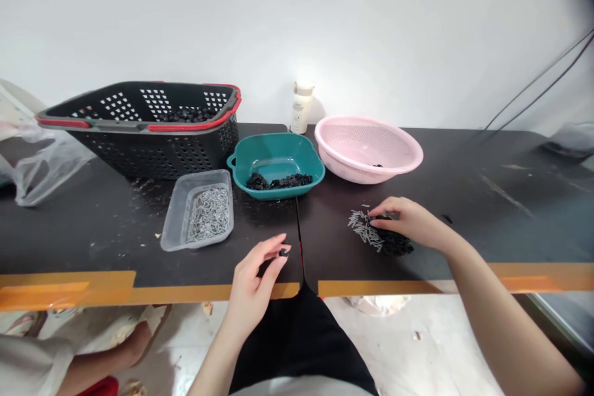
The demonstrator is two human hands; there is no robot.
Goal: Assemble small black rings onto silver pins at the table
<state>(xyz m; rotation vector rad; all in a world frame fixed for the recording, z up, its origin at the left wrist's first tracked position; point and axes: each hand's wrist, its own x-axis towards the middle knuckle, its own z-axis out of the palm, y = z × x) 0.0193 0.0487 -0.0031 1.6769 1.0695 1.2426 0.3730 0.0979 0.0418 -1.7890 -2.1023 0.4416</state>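
Note:
My left hand is raised just above the table's front edge, pinching a small black part between thumb and fingertips. My right hand rests over a loose pile of black parts, its fingertips touching the pile next to a scatter of thin silver nails. Its palm hides part of the pile, so I cannot tell whether it holds anything.
A teal bowl holds black parts, and a clear plastic tray holds silver nails. Behind them stand a pink colander, a black basket and a white bottle. A co-worker's arm shows at lower left.

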